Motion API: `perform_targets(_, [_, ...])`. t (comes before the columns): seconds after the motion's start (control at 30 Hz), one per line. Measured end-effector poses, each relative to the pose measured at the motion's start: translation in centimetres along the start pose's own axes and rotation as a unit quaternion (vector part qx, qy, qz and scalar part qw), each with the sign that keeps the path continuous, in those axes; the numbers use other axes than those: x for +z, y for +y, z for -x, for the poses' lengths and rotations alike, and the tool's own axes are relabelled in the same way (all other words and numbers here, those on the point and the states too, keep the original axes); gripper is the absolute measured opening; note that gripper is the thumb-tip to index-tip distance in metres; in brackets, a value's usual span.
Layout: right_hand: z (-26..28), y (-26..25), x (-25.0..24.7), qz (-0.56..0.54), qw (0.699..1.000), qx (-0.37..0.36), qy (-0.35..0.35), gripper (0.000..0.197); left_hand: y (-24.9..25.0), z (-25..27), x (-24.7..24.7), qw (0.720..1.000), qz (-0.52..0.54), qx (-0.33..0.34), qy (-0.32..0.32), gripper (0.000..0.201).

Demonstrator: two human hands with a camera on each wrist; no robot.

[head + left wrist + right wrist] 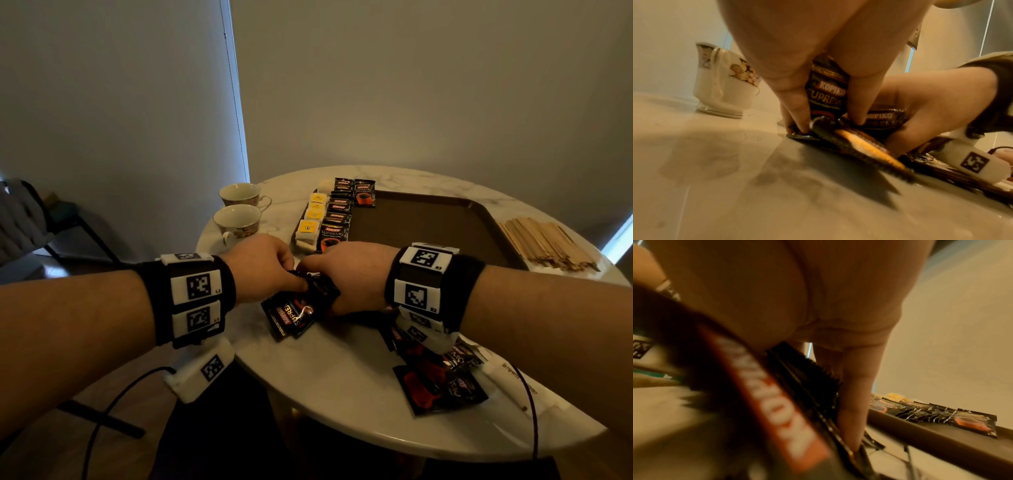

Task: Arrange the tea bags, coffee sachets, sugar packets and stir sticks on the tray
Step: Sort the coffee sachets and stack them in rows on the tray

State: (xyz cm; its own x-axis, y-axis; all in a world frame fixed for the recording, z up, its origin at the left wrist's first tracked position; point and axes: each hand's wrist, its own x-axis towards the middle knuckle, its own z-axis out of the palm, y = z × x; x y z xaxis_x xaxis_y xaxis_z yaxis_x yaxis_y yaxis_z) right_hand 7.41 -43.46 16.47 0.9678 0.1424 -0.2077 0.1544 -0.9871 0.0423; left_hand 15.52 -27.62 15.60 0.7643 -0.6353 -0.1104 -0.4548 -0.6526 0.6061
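Hands: left hand (263, 267) and right hand (349, 274) together, fingers curled, pinching coffee sachets (298, 308) | place: on marble table (342, 377), just before tray (428, 219) | tray left edge: sachet row (337, 214), tea bags (313, 219) | right of tray: stir sticks (548, 243)

We see a dim room, with daylight leaking past the blind's edge (239, 102) and at far right. Glare streaks the marble table (342, 377). Wide-angle distortion bends the head view's edges. The wrist views look warm-tinted; the right one is heavily blurred.
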Motion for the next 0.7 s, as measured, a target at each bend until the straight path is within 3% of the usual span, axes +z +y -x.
perform_targets(0.13, [-0.1,0.0,0.0,0.0,1.0,-0.001,-0.001,0.054,0.2,0.5,-0.1,0.998,0.049,-0.023,-0.036,0.033])
perform_targets(0.23, [-0.4,0.1,-0.1,0.003,1.0,0.001,-0.024,0.047,0.2,0.8,-0.3,0.995,0.031,-0.024,-0.097,0.072])
perform_targets(0.3, [-0.5,0.3,-0.2,0.004,0.999,0.003,-0.038,0.043,0.2,1.1,-0.4,0.99,-0.006,-0.013,-0.143,0.086])
perform_targets(0.37, [-0.6,0.4,-0.2,-0.004,0.999,0.006,-0.038,0.04,0.2,1.3,-0.4,0.986,-0.054,0.001,-0.156,0.077])
perform_targets(0.47, [-0.4,0.4,-0.2,-0.019,0.999,0.007,-0.033,0.038,0.1,1.2,-0.1,0.99,-0.103,0.02,-0.097,0.047])
perform_targets(0.6, [-0.4,0.3,0.2,-0.033,0.999,0.013,-0.012,0.07,0.1,0.5,0.2,0.997,-0.071,0.017,-0.023,0.027])
perform_targets(0.7, [-0.7,0.4,0.3,-0.03,0.999,0.018,0.029,0.076,0.4,0.2,0.0,0.999,-0.023,0.017,0.015,0.024])
